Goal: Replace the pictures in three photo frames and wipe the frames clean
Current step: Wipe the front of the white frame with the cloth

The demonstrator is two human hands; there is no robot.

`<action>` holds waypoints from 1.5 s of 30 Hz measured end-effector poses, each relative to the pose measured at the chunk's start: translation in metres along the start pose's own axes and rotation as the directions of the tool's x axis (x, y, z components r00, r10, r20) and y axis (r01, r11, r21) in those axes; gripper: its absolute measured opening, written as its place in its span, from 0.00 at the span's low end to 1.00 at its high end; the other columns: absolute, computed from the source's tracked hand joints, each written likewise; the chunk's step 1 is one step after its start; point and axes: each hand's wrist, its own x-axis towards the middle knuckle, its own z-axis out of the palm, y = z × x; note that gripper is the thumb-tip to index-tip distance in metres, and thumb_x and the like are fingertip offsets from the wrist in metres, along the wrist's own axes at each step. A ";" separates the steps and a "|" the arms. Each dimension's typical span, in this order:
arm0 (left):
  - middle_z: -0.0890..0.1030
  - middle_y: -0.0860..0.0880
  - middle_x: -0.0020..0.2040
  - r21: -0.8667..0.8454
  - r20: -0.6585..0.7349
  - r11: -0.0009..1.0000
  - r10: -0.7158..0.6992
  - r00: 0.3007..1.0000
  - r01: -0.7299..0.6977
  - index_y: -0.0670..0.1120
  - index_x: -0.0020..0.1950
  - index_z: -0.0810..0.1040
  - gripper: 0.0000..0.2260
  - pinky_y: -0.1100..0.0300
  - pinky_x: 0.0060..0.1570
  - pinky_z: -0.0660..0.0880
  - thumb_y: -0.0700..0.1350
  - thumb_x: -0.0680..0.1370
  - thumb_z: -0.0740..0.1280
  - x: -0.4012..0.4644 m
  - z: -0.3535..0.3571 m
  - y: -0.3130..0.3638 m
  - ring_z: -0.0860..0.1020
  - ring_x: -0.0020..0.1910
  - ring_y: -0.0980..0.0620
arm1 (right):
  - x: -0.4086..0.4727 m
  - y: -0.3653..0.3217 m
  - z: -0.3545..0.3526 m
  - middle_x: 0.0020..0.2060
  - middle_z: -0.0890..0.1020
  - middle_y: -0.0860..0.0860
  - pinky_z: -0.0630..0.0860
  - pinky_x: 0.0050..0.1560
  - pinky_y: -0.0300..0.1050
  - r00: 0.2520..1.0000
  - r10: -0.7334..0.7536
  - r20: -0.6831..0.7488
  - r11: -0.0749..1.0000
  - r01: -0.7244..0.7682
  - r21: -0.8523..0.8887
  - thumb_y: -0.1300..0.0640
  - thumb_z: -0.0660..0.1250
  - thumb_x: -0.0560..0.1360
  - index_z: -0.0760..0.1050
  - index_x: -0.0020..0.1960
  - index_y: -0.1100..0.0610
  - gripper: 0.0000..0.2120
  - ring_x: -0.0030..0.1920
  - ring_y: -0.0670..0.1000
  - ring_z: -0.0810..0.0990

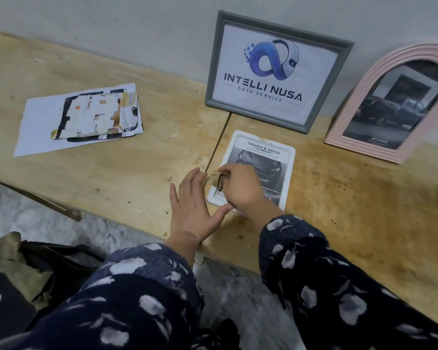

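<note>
Lying under right grip [240, 188]: white frame [287, 170].

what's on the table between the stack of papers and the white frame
In the head view, only the left hand beside the white frame; from there to the stack of papers the table is bare wood.

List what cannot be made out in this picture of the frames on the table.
- White frame, head view: its lower picture is hidden by the right hand holding a brown cloth.
- Pink arched frame: its right side is cut off by the edge.
- Stack of papers: the print is too small to read.
- Left hand: the right hand hides where its thumb tip rests.
</note>
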 end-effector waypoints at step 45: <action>0.80 0.48 0.47 0.087 0.297 0.957 -0.289 0.910 0.276 0.50 0.51 0.77 0.07 0.59 0.37 0.69 0.51 0.77 0.64 0.160 0.000 0.059 0.78 0.46 0.45 | 0.144 0.045 -0.057 0.55 0.82 0.51 0.73 0.55 0.43 0.998 -0.064 -0.003 0.944 0.059 -0.325 0.60 0.61 0.77 0.81 0.56 0.52 0.12 0.56 0.54 0.78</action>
